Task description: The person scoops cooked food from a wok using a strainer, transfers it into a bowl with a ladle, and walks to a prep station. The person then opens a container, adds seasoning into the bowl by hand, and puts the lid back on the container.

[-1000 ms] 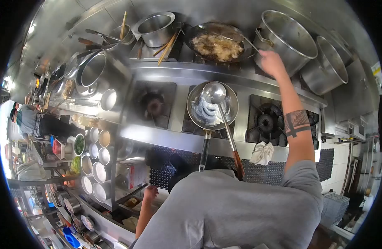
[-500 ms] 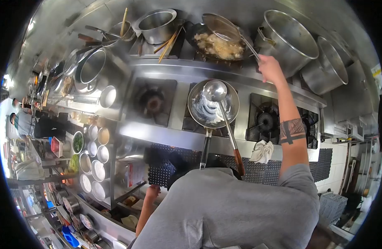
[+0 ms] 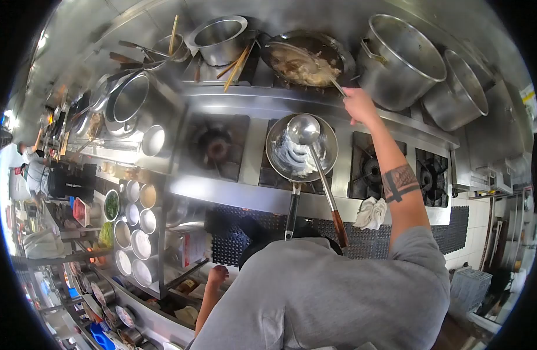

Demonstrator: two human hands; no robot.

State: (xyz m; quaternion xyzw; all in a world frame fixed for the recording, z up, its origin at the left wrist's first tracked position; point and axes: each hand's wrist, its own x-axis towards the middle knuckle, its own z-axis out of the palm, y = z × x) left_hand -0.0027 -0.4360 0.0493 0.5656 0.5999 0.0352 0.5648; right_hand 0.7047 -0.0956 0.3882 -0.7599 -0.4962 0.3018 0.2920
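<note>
My right hand [image 3: 360, 106] is closed round the handle of a wire skimmer [image 3: 300, 53]. Its mesh head is down in a dark wok [image 3: 349, 65] at the back, over pale fried pieces [image 3: 306, 71] in oil. Down at my left side, beside the counter, my left hand [image 3: 218, 274] hangs with its fingers curled and nothing visible in them. Between the hands, a frying pan [image 3: 274, 157] with a creamy white mixture rests on a front burner. A ladle [image 3: 304, 129] lies in this pan, its wooden handle pointing back toward me.
Tall steel pots [image 3: 405, 64] stand right of the wok. A crumpled cloth [image 3: 370, 213] lies on the stove's front edge by a burner [image 3: 370, 168]. Several round containers [image 3: 141, 244] fill the left counter. Other people [image 3: 35, 175] are far left.
My right hand has moved left and slightly down. The skimmer's head has gone from above the wok down into the food. My left hand stays low at my side.
</note>
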